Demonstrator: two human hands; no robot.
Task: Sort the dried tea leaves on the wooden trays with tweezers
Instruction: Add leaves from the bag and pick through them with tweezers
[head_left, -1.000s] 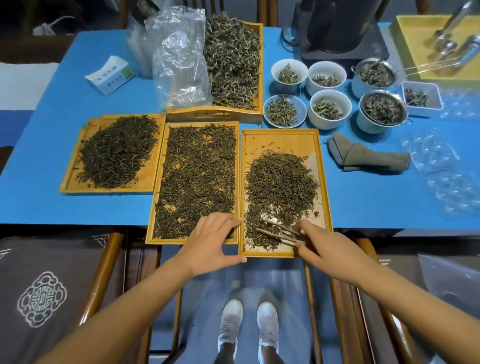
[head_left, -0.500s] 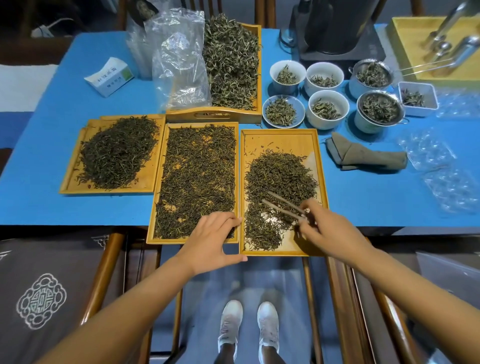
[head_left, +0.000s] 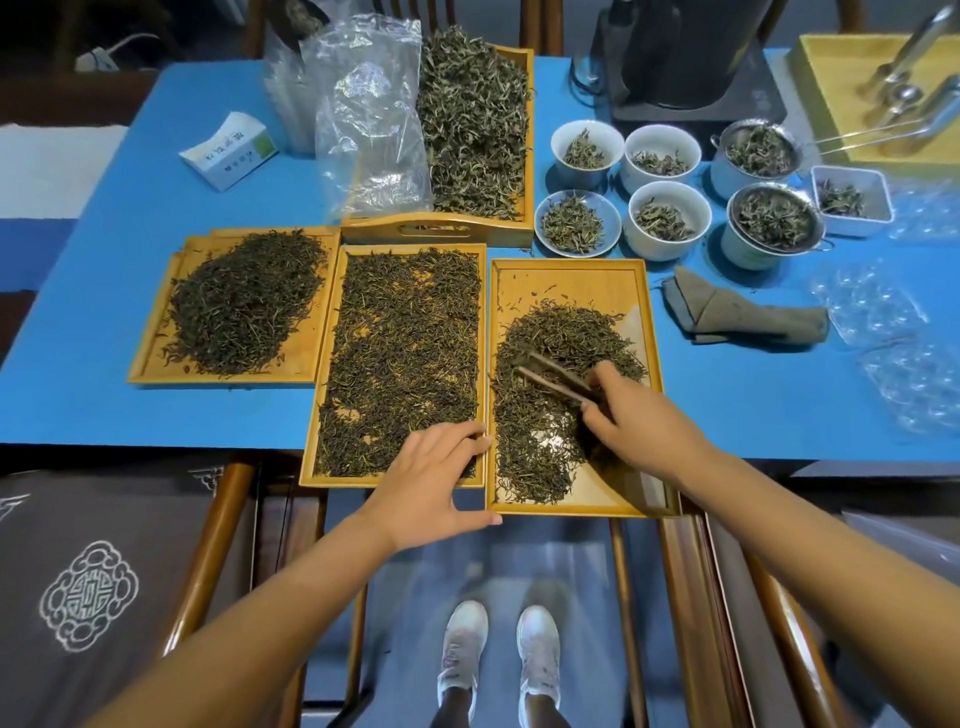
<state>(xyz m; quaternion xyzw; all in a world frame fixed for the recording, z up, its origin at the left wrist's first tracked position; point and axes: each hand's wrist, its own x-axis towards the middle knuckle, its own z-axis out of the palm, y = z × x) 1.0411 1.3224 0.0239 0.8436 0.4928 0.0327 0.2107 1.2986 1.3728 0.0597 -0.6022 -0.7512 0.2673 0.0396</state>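
Two hands work at the near edge of the blue table (head_left: 78, 332), and what matters is how the tweezers (head_left: 558, 378) lie against the pile. The right hand (head_left: 641, 426) pinches the dark tweezers at their rear end; their long axis runs from the hand toward about ten o'clock, with the two prongs slightly parted and the tips down among the dried tea leaves (head_left: 556, 395) on the right wooden tray (head_left: 571, 280). Whether a leaf sits between the tips I cannot tell. This pile stretches from twelve o'clock to six o'clock down the tray, so most of it lies just left of the right hand, at nine to eleven o'clock, and this hand is clearly the nearer one. The left hand (head_left: 441, 478) rests with fingers spread flat over the near right corner of the middle tray (head_left: 332, 364), its thumb touching the near left corner of the right tray, seemingly steadying both. A third tray (head_left: 156, 358) of leaves lies at the left hand's ten o'clock, well apart. The next pick likely needs only a short push along the tweezers' own axis.
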